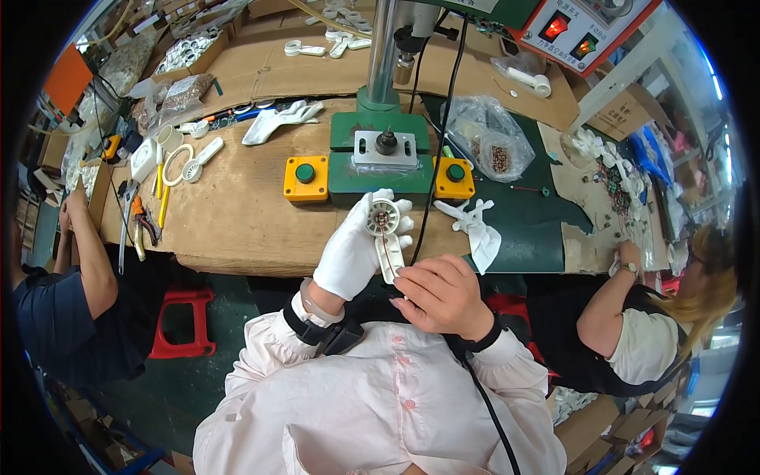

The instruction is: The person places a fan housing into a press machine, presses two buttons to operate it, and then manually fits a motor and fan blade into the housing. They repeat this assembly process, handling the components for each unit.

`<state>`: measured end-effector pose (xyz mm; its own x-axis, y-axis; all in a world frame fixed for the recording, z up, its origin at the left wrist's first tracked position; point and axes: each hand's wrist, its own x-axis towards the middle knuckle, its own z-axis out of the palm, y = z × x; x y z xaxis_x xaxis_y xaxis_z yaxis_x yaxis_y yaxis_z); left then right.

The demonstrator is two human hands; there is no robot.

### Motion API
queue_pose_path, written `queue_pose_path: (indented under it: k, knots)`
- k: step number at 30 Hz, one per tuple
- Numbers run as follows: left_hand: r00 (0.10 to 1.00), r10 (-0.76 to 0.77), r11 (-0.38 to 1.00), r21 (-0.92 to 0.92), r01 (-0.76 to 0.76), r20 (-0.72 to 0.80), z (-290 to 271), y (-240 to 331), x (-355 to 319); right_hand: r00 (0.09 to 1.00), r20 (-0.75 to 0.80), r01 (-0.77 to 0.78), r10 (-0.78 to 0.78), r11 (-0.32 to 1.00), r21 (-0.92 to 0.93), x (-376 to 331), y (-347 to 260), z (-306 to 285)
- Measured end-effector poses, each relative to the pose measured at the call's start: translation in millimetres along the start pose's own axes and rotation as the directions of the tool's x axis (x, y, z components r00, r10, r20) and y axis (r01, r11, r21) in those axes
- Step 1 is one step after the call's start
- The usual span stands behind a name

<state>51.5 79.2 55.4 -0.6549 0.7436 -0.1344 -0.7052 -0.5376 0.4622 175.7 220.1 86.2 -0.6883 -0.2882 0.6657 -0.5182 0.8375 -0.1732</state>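
Observation:
My left hand (345,255), in a white glove, holds a white plastic fan housing (389,255) with a round slotted head and a short handle. Inside the head sits a copper-wound motor coil (382,218), and a thin reddish wire runs from it down the handle. My bare right hand (445,294) is closed at the handle's lower end, its fingertips pinched there; the wire end between them is too small to make out. Just beyond my hands stands a green bench press (380,184), with a dark round fixture (386,142) on its metal plate.
Yellow button boxes (305,191) flank the press. A white glove (475,231) lies right, another (279,123) behind left. Pliers (141,226) lie left; a bag of copper coils (495,150) rests right. A black cable hangs before the press. Co-workers sit at both sides.

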Motion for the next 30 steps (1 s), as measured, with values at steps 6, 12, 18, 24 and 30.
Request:
queue_pose_path:
  k: [6, 12, 18, 24, 30]
  knots:
    - [0.997, -0.024, 0.999, -0.026, 0.026, 0.073, 0, 1, 0, 0.998, -0.018, -0.060, 0.062, 0.996, 0.064, 6, 6, -6]
    - [0.996, -0.037, 0.999, 0.010, 0.037, 0.080, 2, 1, -1, 0.981, -0.085, -0.173, 0.173, 0.985, 0.003, 20, 26, -10]
    - [0.998, -0.041, 0.998, 0.049, 0.038, 0.056, 5, 1, 2, 0.978, -0.002, -0.205, 0.207, 0.970, 0.128, 55, 34, -9]
    - [0.989, -0.072, 0.997, 0.015, 0.070, 0.131, 4, 11, 12, 0.973, 0.170, -0.184, 0.159, 0.973, 0.142, 68, 54, -9]
    - [0.980, -0.048, 0.997, -0.048, 0.058, 0.191, 24, 41, 24, 0.958, 0.143, -0.267, 0.248, 0.953, 0.142, 105, 80, -9]
